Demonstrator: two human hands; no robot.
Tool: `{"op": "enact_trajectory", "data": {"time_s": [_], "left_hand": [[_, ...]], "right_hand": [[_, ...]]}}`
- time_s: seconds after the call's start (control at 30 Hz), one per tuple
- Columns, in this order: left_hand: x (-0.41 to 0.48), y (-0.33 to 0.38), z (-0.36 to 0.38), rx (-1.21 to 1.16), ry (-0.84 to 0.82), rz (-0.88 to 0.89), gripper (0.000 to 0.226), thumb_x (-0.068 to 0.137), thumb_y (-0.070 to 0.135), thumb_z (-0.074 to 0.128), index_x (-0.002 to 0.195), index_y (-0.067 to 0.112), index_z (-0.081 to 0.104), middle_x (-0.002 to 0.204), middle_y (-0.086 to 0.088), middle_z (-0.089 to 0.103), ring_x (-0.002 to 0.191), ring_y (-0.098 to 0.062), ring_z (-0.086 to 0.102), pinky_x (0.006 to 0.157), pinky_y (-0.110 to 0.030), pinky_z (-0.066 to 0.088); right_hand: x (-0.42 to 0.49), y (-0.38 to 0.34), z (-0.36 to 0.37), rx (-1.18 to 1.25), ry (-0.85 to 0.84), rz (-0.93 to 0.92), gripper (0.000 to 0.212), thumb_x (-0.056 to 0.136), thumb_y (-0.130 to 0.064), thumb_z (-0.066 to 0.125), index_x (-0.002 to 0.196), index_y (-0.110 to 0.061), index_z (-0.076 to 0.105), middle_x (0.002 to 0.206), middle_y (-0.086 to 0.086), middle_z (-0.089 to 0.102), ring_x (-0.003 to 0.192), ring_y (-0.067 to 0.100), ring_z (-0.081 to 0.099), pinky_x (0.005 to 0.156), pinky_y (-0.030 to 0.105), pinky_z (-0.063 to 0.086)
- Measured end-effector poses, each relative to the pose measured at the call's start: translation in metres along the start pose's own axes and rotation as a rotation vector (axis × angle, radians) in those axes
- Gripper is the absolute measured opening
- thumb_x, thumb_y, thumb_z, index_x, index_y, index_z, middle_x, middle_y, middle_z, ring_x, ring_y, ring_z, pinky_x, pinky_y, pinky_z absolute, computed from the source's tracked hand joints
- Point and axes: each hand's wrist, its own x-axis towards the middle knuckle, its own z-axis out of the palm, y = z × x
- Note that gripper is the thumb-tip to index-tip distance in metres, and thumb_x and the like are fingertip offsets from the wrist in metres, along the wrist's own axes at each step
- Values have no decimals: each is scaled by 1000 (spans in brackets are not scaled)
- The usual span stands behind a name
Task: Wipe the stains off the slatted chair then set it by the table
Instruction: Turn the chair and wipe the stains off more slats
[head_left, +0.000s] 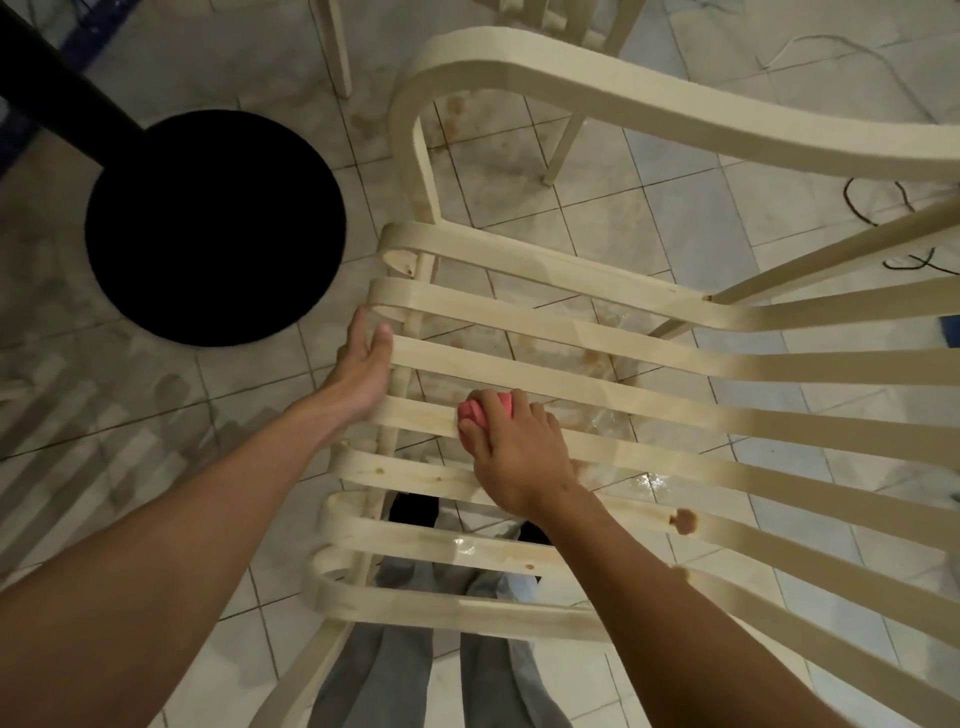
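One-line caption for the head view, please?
Right hand presses a pink cloth on the slatted chair; left hand holds its side.

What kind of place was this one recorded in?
Probably an indoor dining or café area: a stained tiled floor, a black round table base, and a second chair's legs beyond the slatted chair.

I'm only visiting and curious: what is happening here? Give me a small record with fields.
Activity: a person wiping a slatted chair
Left hand: holds the slats' ends, thumb over one slat
Right hand: presses a pink cloth onto a slat
Marks: brown spot on a nearer slat
Floor: pale tiles, wet and stained
Nearby: black round base
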Motion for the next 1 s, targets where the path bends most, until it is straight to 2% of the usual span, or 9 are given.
{"op": "enact_trajectory", "data": {"time_s": [0.17,0.37,0.57,0.77,0.9,1.0], "left_hand": [[4,-6,-3,-28,-18,3,57,104,55,19,155,45,-5,166,1,9,151,-23,18,121,-43,16],[7,-7,-3,-44,-15,-6,57,104,56,20,154,48,-6,166,1,11,150,-25,21,121,-46,18],[6,-6,-2,-48,-7,-20,57,103,57,20,154,48,-6,165,1,13,149,-26,23,121,-47,20],[6,-6,-2,-47,27,-21,57,103,57,21,155,47,-2,164,-1,17,148,-26,26,118,-44,24],[4,-7,0,-22,44,-20,57,102,59,19,154,48,-1,164,0,18,148,-27,25,119,-46,23],[2,-6,0,9,56,-20,56,104,56,18,155,46,0,164,0,20,148,-28,25,118,-45,21]], "right_hand": [[-14,31,-5,-51,32,18,36,101,-53,23,130,-38,37,119,3,52,107,26,51,107,48,34],[-5,14,-4,-92,5,149,32,103,-42,25,123,-25,43,122,12,50,108,34,47,103,48,33],[8,-16,0,-101,-59,173,31,104,-38,27,124,-20,41,127,17,47,115,39,44,108,51,29],[10,-30,12,-65,28,95,33,104,-40,29,126,-22,44,124,14,48,111,35,45,103,47,33],[-2,-3,12,0,110,-42,31,102,-48,30,127,-33,45,117,6,54,107,28,51,104,46,34],[-13,35,3,-15,96,-22,32,103,-50,30,129,-38,41,119,4,54,109,24,51,109,47,33]]}}
